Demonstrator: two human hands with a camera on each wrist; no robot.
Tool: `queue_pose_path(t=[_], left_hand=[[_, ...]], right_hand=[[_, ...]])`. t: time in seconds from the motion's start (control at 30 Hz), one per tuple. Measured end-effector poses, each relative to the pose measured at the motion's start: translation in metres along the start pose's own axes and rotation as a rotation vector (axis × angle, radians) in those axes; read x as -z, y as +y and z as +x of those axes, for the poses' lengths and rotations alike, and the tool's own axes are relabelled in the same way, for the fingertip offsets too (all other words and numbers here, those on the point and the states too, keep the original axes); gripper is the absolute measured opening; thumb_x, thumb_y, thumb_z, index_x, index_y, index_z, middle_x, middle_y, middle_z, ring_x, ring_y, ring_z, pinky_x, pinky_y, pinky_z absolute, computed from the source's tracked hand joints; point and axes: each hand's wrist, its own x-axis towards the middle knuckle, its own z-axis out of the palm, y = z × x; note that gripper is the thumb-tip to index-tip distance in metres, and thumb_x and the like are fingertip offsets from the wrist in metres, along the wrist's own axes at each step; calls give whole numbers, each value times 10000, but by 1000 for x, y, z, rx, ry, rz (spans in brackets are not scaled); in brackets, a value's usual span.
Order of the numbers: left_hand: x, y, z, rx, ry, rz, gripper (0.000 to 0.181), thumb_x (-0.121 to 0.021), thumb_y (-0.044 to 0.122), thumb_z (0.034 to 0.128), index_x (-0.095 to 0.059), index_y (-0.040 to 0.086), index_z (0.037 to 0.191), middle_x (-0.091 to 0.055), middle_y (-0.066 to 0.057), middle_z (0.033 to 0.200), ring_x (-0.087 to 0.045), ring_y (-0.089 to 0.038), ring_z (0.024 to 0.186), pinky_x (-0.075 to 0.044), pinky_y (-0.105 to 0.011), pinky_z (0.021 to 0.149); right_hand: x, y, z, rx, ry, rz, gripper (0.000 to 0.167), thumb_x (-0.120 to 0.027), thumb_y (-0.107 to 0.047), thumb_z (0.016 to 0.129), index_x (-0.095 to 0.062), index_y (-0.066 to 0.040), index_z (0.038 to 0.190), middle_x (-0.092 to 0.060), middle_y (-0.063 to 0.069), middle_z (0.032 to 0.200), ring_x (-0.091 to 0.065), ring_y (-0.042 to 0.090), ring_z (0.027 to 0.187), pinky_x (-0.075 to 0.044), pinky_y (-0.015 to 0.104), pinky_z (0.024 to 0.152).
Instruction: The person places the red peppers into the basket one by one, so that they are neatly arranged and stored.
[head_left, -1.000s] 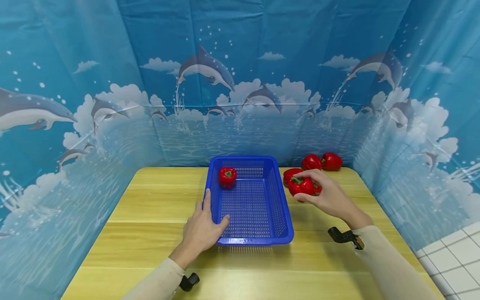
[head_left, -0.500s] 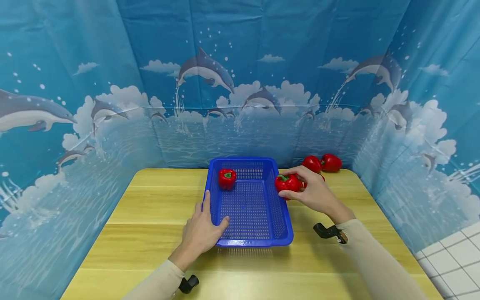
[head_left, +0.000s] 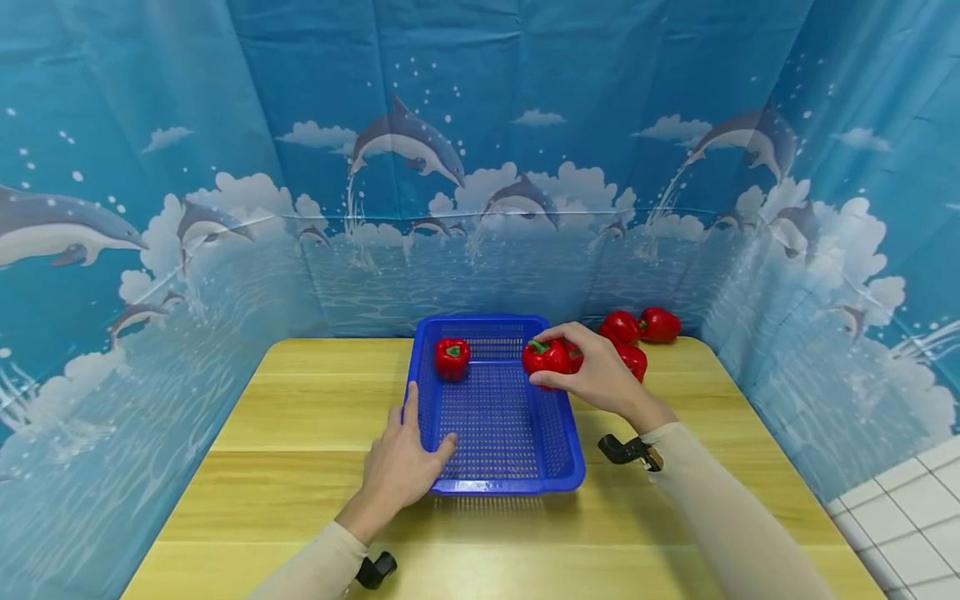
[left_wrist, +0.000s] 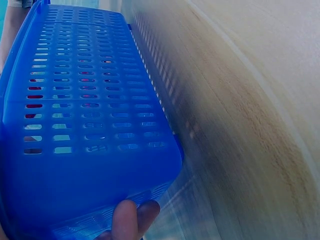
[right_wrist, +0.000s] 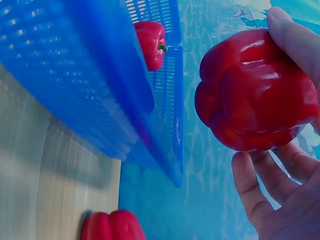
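Head cam: looks like early days tbh. One red pepper (head_left: 452, 360) sits in the blue basket (head_left: 510, 485) at abt 11 o'clock, and the held pepper (head_left: 546, 358) is up by the rim at approx 2. More loose peppers (head_left: 660, 325) are out on the table (head_left: 300, 417) past that, also 2-ish; can't get an exact count bc the right hand (head_left: 596, 375) blocks some. So 1 in, 1 in the air, at least 3 outside.

Right fingers r curled round that pepper, thumb on 1 side, fingertips opposite; R wrist cam shows a gap btwn it and the basket edge. Left hand (head_left: 401, 471) is at 8 o'clock, index + thumb spread wide, thumb over the rim, fingertips on the outer wall per L wrist cam.

Room-wise: basket floor looks free from 12 round to 8. Tight bits imo = the raised rim at 2-3, and the curtain (head_left: 487, 267) close behind at 12. Bare wood at 9 & 6.
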Motion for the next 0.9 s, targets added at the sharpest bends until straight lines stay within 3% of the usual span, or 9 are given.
queue_pose_path(t=[0.17,0.37,0.57,0.9], left_hand=[[0,0,1,-9,7,6,1162,-796,560,1028,-141,140,1891,-575,-308,1655,-663,-328,746,-583,-462,611],[-1,2,0,1,-9,8,1168,-792,574,1034,-126,146,1893,-562,-303,1678,-717,-366,828,-644,-517,688],[1,1,-1,12,-6,5,1157,-795,562,1040,-130,152,1894,-552,-299,1691,-754,-410,898,-676,-579,779],[1,1,-1,8,0,13,1148,-800,554,1040,-150,137,1890,-561,-302,1680,-773,-435,932,-684,-609,806]], right_hand=[[-7,-1,12,7,-9,9,611,-969,-468,965,-733,-300,1503,-726,14,1521,-746,259,1189,-709,403,917],[-13,-7,26,15,-9,-2,641,-953,-515,968,-725,-298,1527,-719,13,1547,-722,269,1324,-693,505,1041],[-22,-13,38,1,-18,27,608,-945,-490,985,-732,-291,1519,-711,35,1534,-722,286,1254,-704,470,968],[-36,-15,56,-11,-10,52,598,-949,-421,998,-738,-217,1519,-712,108,1498,-751,342,1255,-711,529,1003]])
